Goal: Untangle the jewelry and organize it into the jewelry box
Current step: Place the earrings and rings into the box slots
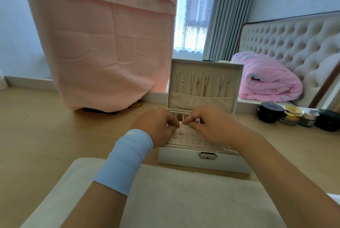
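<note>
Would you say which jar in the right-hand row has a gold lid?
The gold-lidded jar, second from left, beside the large black jar; others lack gold.

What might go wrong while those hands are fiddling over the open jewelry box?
1. The left hand and right hand pinch a small piece, too tiny to make out, over the holed panel; a slipped grip might drop it into a compartment.
2. The left hand might knock the two earrings beside it.
3. Bumping the open lid might tangle the hanging necklaces.
</note>
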{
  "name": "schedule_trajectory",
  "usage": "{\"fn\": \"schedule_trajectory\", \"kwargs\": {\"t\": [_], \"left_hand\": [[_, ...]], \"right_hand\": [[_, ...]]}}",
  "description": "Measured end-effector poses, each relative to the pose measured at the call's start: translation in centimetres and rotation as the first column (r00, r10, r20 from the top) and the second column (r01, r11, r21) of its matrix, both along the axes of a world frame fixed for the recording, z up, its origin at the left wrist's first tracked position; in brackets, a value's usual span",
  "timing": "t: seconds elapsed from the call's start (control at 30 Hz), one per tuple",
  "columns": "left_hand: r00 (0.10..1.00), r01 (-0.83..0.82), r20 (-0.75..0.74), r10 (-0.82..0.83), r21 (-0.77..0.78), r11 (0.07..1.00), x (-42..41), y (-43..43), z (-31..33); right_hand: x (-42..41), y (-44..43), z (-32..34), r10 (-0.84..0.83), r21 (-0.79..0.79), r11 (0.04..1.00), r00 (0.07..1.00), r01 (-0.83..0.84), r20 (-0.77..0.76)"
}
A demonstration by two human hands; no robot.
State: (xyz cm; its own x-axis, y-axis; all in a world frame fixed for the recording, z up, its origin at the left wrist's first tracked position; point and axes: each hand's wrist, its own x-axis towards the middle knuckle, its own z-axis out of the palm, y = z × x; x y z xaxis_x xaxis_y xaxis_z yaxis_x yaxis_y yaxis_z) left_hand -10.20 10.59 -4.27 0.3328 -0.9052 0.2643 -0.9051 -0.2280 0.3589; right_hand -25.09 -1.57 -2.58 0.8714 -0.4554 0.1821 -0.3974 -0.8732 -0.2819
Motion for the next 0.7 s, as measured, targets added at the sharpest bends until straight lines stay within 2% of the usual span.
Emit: {"fn": "schedule_trajectory", "kwargs": {"t": [0.17,0.23,0.53,0.63,0.7], "left_hand": [[0.999,0.019,0.043,-0.017,-0.025,1.0,-0.5,-0.6,-0.5],[0.999,0.022,0.05,-0.022,-0.005,1.0,-0.6,-0.7,-0.7],[1.0,0.022,-0.01,-0.022,0.023,0.999,-0.8,-0.9,-0.7],[0.998,0.023,-0.061,-0.025,-0.038,0.999,-0.9,-0.9,-0.7],[0.995,0.02,-0.099,-0.032,-0.121,0.992,-1.0,-0.9,-0.7]], "right_hand": [[-2.0,-1.7,1.9,-0.054,0.053,0.997,0.99,0.047,0.128],[-2.9,-2.4,2.4,-0.071,0.069,0.996,0.993,0.065,0.092],[-4.0,-4.0,1.9,-0.13,0.14,0.975,0.954,0.172,-0.268],[-3.7,-3.9,1.8,-0.136,0.108,0.98,0.959,0.167,-0.249],[-3.6,-3.8,1.8,-0.125,0.122,0.982,0.977,0.147,-0.17]]}}
